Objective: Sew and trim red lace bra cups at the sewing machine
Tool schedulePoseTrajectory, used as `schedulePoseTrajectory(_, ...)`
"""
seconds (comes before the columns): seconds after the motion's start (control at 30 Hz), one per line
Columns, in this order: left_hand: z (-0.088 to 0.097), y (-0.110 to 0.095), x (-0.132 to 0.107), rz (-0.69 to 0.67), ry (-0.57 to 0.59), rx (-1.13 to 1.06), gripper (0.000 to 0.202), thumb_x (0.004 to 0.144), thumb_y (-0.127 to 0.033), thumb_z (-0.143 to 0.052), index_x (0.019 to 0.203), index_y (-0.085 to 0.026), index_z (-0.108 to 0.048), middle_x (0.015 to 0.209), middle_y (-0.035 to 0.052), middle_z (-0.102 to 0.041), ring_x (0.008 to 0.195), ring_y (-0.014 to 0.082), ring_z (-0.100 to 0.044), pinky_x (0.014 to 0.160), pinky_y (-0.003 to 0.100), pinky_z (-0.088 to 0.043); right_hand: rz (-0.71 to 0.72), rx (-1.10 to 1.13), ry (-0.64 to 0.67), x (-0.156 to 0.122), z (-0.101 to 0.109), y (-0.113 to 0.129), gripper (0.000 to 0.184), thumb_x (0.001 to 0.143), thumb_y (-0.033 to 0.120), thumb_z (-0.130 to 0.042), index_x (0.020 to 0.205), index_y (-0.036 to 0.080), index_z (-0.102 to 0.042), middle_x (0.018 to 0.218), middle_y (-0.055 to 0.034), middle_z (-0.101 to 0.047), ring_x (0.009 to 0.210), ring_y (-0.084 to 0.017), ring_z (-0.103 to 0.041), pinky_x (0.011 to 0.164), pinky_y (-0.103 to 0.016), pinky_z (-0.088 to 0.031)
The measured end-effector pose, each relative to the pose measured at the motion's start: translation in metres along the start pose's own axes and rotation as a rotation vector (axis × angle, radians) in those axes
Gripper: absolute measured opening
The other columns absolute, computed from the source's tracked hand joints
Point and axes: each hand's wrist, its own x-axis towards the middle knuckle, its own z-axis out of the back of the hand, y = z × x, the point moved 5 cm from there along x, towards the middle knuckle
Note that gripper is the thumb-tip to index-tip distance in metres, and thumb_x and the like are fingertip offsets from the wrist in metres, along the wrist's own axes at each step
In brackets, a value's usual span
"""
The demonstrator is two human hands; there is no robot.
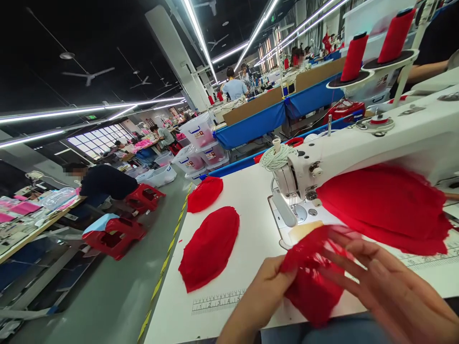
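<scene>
My left hand (268, 289) pinches the edge of a thin red fabric piece (315, 282) between thumb and fingers, in front of the sewing machine (344, 148). On the other side of the fabric is my right hand (394, 282), its fingers spread and slightly blurred. Its fingertips lie against the sheer upper part of the cloth. A stack of red fabric pieces (383, 208) rests under the machine arm. To the left, a pointed oval red piece (211, 248) lies flat on the white table (172, 315), with a smaller red piece (205, 194) behind it.
Red thread cones (354, 57) stand above the machine. A coil of pale green cord (276, 157) hangs on the machine head. Stacked plastic bins (197, 131) stand beyond the table. Across the aisle, a person (107, 181) sits near red stools (113, 236).
</scene>
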Motion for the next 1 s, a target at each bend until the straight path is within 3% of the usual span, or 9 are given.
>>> schedulePoseTrajectory(0.13,0.020,0.013,0.018,0.371,-0.087,-0.442,0.022,0.072,-0.034,-0.078,0.072,-0.014,-0.068,0.063,0.0014,-0.067,0.056,0.0114,-0.061,0.056,0.020,-0.044,0.476,-0.699,0.225,0.013,0.004,0.008,0.041,0.087,0.037,-0.063,0.128,0.032,-0.060,0.140,-0.0060,-0.056,0.125,-0.028,-0.054,0.095,-0.034,-0.052)
schedulePoseTrajectory(0.23,0.028,0.025,0.033,0.396,-0.122,-0.474,0.018,0.078,-0.028,-0.072,0.072,-0.012,-0.066,0.060,0.0025,-0.067,0.054,0.0128,-0.061,0.061,0.023,-0.047,0.933,-1.243,0.494,-0.004,-0.008,-0.010,0.030,0.086,0.021,-0.058,0.113,0.028,-0.069,0.133,-0.0097,-0.061,0.112,-0.028,-0.064,0.089,-0.035,-0.056)
schedulePoseTrajectory(0.33,0.031,0.032,0.040,0.383,-0.155,-0.503,0.021,0.086,-0.032,-0.063,0.081,-0.012,-0.067,0.068,0.0061,-0.071,0.064,0.0164,-0.066,0.070,0.026,-0.049,1.150,-1.449,0.614,-0.017,-0.011,-0.023,0.017,0.086,0.021,-0.054,0.083,0.024,-0.071,0.112,-0.0102,-0.073,0.089,-0.027,-0.072,0.070,-0.034,-0.061)
schedulePoseTrajectory(0.43,0.030,0.031,0.038,0.410,-0.140,-0.509,0.027,0.089,-0.036,-0.059,0.079,-0.012,-0.067,0.069,0.0061,-0.071,0.062,0.0149,-0.064,0.067,0.024,-0.048,0.951,-1.380,0.557,-0.004,-0.006,-0.014,0.022,0.092,0.027,-0.050,0.078,0.026,-0.066,0.095,-0.0043,-0.075,0.074,-0.020,-0.071,0.064,-0.027,-0.058)
schedulePoseTrajectory(0.57,0.023,0.023,0.036,0.449,-0.059,-0.475,0.025,0.085,-0.036,-0.064,0.079,-0.012,-0.070,0.070,0.0054,-0.072,0.061,0.0130,-0.063,0.065,0.022,-0.047,0.639,-1.112,0.175,0.042,0.005,0.016,0.033,0.090,0.048,-0.051,0.110,0.025,-0.063,0.125,-0.0096,-0.064,0.108,-0.026,-0.062,0.086,-0.036,-0.055)
schedulePoseTrajectory(0.63,0.020,0.020,0.036,0.482,-0.022,-0.455,0.024,0.082,-0.035,-0.067,0.081,-0.012,-0.071,0.074,0.0072,-0.074,0.065,0.0145,-0.065,0.068,0.024,-0.047,0.463,-0.969,0.155,0.063,0.002,0.021,0.050,0.083,0.058,-0.055,0.118,0.023,-0.062,0.134,-0.0120,-0.058,0.121,-0.033,-0.054,0.100,-0.048,-0.045)
schedulePoseTrajectory(0.7,0.018,0.017,0.037,0.489,0.004,-0.439,0.025,0.077,-0.036,-0.072,0.079,-0.011,-0.072,0.076,0.0082,-0.074,0.066,0.0153,-0.065,0.069,0.025,-0.047,0.321,-0.865,0.267,0.075,-0.009,0.021,0.049,0.076,0.061,-0.062,0.107,0.024,-0.069,0.127,-0.0107,-0.064,0.121,-0.035,-0.053,0.105,-0.049,-0.039)
schedulePoseTrajectory(0.8,0.019,0.012,0.042,0.418,0.025,-0.434,0.028,0.065,-0.034,-0.082,0.073,-0.010,-0.071,0.070,0.0068,-0.073,0.061,0.0139,-0.063,0.064,0.024,-0.046,0.176,-0.693,0.369,0.076,-0.021,0.017,0.037,0.072,0.059,-0.069,0.086,0.024,-0.075,0.101,-0.0070,-0.074,0.098,-0.032,-0.066,0.093,-0.042,-0.050)
schedulePoseTrajectory(1.0,0.021,0.014,0.049,0.250,-0.011,-0.503,0.038,0.055,-0.041,-0.088,0.067,-0.012,-0.066,0.058,0.0004,-0.066,0.052,0.0091,-0.057,0.059,0.020,-0.044,0.016,-0.333,0.139,0.072,-0.007,0.005,0.035,0.068,0.054,-0.076,0.074,0.020,-0.071,0.068,-0.0059,-0.073,0.062,-0.024,-0.070,0.060,-0.033,-0.059)
